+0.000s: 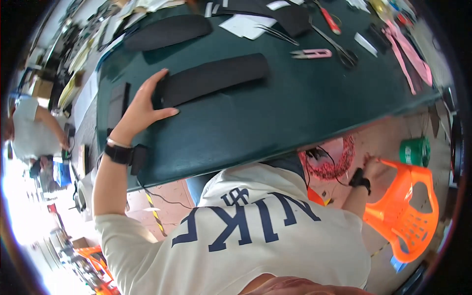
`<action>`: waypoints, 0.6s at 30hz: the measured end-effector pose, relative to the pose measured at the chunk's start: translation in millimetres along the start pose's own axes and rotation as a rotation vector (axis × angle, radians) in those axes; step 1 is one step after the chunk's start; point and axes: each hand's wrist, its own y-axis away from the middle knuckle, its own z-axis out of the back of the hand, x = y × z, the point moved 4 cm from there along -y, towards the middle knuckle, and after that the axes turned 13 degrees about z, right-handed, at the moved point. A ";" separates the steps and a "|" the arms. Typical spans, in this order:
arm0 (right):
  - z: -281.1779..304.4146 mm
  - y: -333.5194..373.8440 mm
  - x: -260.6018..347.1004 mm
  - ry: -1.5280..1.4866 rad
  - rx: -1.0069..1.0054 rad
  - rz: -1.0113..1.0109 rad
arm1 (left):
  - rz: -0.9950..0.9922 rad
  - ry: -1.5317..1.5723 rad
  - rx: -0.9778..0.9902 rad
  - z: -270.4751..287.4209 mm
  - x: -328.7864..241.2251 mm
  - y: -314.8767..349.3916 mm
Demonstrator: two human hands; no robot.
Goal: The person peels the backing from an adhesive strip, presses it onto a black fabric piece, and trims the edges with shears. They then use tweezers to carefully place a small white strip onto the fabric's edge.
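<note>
My left hand (pixel 143 105) rests on the green table with thumb and fingers spread around the left end of a long, slightly curved black panel (pixel 216 78). It touches or nearly touches that end and does not grip it. A dark strap circles the left wrist, with a black box-shaped device (pixel 139 160) beside it. Low on the right, beyond the table edge, my right hand (pixel 371 166) is at the upper corner of an orange plastic chair (pixel 405 211). Its fingers look closed on the chair's edge, though they are small and partly hidden.
Another black panel (pixel 169 32) lies farther back. Pink thread snips (pixel 312 53), scissors (pixel 348 57), tweezers (pixel 278 34) and a red-handled tool (pixel 330 22) lie at the back right. A pink ribbon-like strip (pixel 408 51) hangs nearby. A green bucket (pixel 415 151) stands on the floor; another person (pixel 37 128) is at left.
</note>
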 end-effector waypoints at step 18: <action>-236.6 268.7 530.6 -0.706 1.631 0.499 | -0.149 -0.014 0.017 -15.5 -42.5 39.0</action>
